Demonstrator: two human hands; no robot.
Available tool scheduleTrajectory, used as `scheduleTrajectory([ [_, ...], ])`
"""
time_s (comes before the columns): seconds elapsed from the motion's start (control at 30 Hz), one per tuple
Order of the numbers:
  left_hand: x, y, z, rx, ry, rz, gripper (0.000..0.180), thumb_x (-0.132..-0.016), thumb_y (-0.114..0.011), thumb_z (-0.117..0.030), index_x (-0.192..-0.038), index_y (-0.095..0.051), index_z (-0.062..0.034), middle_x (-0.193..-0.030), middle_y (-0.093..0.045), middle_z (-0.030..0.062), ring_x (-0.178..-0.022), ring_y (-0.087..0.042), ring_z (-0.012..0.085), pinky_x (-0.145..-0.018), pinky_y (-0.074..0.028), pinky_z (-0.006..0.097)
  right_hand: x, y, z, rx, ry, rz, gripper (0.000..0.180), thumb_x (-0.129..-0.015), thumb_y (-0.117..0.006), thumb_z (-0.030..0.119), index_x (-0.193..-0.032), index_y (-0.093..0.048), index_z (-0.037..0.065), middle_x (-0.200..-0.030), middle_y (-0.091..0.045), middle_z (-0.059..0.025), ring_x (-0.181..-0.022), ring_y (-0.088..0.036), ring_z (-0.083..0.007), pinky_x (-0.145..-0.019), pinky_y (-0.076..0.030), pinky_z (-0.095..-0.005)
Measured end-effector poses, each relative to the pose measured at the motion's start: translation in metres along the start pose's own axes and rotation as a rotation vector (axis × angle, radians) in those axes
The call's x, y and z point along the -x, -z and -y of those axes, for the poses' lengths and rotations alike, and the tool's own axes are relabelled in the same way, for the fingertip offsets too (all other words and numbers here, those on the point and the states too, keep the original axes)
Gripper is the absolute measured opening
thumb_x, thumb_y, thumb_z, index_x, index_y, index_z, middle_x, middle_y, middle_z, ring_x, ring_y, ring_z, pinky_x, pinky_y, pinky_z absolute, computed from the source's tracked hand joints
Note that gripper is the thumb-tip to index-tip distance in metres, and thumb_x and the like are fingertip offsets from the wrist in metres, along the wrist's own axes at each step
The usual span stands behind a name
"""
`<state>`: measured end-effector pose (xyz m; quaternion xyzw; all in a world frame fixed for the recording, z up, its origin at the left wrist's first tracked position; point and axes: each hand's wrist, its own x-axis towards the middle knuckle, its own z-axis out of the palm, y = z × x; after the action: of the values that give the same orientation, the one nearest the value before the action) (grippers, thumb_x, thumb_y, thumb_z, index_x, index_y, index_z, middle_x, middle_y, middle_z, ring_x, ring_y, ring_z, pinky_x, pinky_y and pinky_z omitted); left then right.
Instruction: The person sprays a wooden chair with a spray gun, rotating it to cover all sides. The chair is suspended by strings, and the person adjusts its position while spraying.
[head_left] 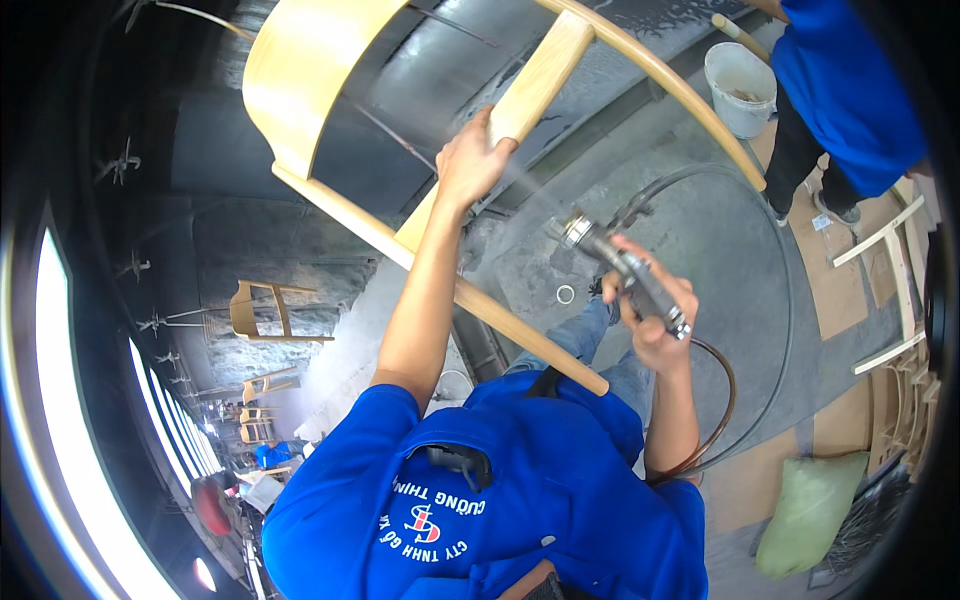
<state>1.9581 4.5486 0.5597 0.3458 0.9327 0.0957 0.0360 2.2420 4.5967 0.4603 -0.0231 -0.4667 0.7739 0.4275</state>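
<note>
A light wooden chair frame (545, 80) hangs in front of me, its curved backrest (310, 70) at the upper left. One straight leg (530, 340) slants down toward my waist. My left hand (475, 162) is closed around the edge of the flat crossbar, thumb on its near face. In my right hand (655, 310) is a metal spray gun (635, 275), its nozzle pointing up and left at the frame. Pale mist leaves the nozzle toward the crossbar. A hose (725, 375) curves down from the gun beside my right forearm.
At the upper right stands a co-worker in a blue shirt (845, 90), near a white bucket (740, 90). Cardboard (830, 290), pale wooden frames (905, 270) and a green sack (810, 510) lie along the right. More chair frames (270, 312) hang farther off at left. A dark hose (785, 260) loops across the floor.
</note>
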Motion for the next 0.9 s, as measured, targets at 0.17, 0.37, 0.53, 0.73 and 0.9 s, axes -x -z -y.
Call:
scheduleTrajectory([
  [0.17,0.002,0.000,-0.001,0.031,0.019,-0.011,0.077,-0.082,-0.060,-0.043,-0.150,-0.051,-0.0086,-0.136,-0.064,0.0243,-0.127,-0.061,0.0390,-0.110,-0.042,0.045,-0.012,0.018,-0.008,-0.009,-0.040,-0.248,0.107,-0.084,-0.061,0.078,-0.143,-0.052,-0.012,-0.077,-0.061,-0.0045,-0.051,-0.044,-0.0048,-0.052,-0.038,-0.0249],
  [0.37,-0.017,-0.008,0.033,0.417,0.077,0.070,0.083,-0.103,-0.026,-0.072,-0.145,-0.059,-0.0082,-0.145,-0.059,0.0186,-0.139,-0.051,0.0325,-0.118,-0.032,0.040,0.000,0.031,-0.015,0.065,-0.077,-0.320,0.108,-0.084,-0.053,0.082,-0.144,-0.051,-0.008,-0.078,-0.064,-0.0068,-0.048,-0.039,-0.0034,-0.046,-0.031,-0.0215],
  [0.53,-0.040,-0.016,0.064,0.763,0.068,0.196,0.098,-0.104,-0.016,-0.073,-0.148,-0.046,0.0087,-0.149,-0.051,0.0246,-0.140,-0.047,0.0302,-0.120,-0.029,0.037,0.044,0.054,0.010,0.144,-0.219,-0.130,0.111,-0.082,-0.051,0.086,-0.140,-0.056,-0.008,-0.074,-0.063,-0.0076,-0.047,-0.041,-0.0044,-0.048,-0.033,-0.0222],
  [0.73,-0.063,-0.025,0.094,0.801,0.086,0.225,0.098,-0.103,-0.018,-0.074,-0.151,-0.043,0.0075,-0.153,-0.048,0.0224,-0.141,-0.045,0.0290,-0.120,-0.028,0.037,0.077,0.061,0.014,0.230,-0.263,-0.349,0.106,-0.084,-0.055,0.081,-0.138,-0.057,-0.010,-0.064,-0.054,-0.0006,-0.056,-0.048,-0.0076,-0.055,-0.042,-0.0275],
  [0.9,-0.081,-0.031,0.128,0.787,0.092,0.242,0.095,-0.103,-0.022,-0.074,-0.150,-0.046,0.0050,-0.152,-0.049,0.0220,-0.142,-0.044,0.0285,-0.120,-0.028,0.037,0.081,0.042,0.006,0.323,-0.202,-0.373,0.103,-0.087,-0.055,0.081,-0.139,-0.056,-0.008,-0.076,-0.065,-0.0063,-0.050,-0.042,-0.0031,-0.046,-0.033,-0.0222],
])
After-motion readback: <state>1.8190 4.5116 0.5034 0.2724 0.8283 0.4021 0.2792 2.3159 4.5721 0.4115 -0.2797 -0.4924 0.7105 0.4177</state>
